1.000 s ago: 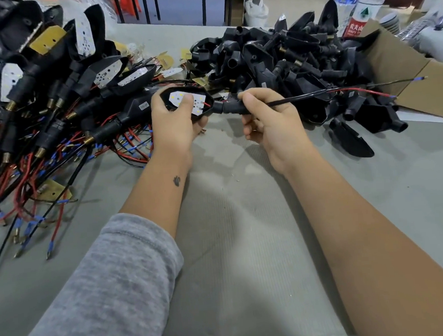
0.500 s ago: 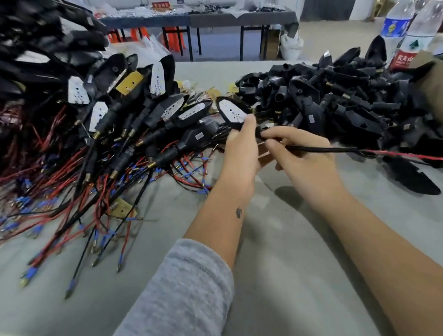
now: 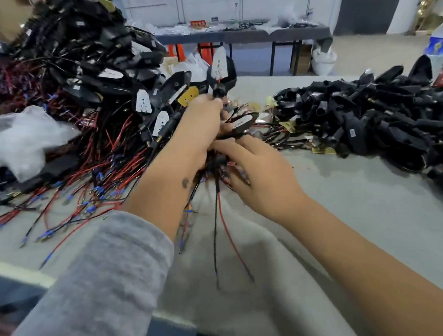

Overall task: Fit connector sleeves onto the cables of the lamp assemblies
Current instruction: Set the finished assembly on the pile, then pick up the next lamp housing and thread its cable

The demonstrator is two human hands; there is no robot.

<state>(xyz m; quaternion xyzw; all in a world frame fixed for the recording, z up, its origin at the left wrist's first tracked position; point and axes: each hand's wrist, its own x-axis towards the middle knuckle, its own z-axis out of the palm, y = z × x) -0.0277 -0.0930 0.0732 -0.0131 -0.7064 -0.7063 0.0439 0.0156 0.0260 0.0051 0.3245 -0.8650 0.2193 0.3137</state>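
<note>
My left hand [image 3: 202, 128] grips a black lamp assembly [image 3: 221, 69] by its stem and holds it upright above the grey table [image 3: 349, 211]. Its red and black cable [image 3: 221, 233] hangs down between my hands to the table. My right hand [image 3: 257, 173] is just below and right of the left one, its fingers reaching into the wires at the cable. Blur and the left hand hide whether it holds anything. A second lamp assembly [image 3: 242, 121] lies just past my fingertips. A heap of black connector sleeves and housings [image 3: 368, 115] is on the right.
A tall heap of lamp assemblies with red and black wires [image 3: 86, 80] fills the left, with a clear plastic bag [image 3: 24, 141] on it. Water bottles [image 3: 442, 44] stand at the far right. The table's front edge [image 3: 20, 272] runs bottom left. Another table [image 3: 245, 35] stands behind.
My view has swung up and left. My left hand has raised the lamp assembly from lying flat to upright, and its cable now hangs down instead of stretching right. The right hand followed left.
</note>
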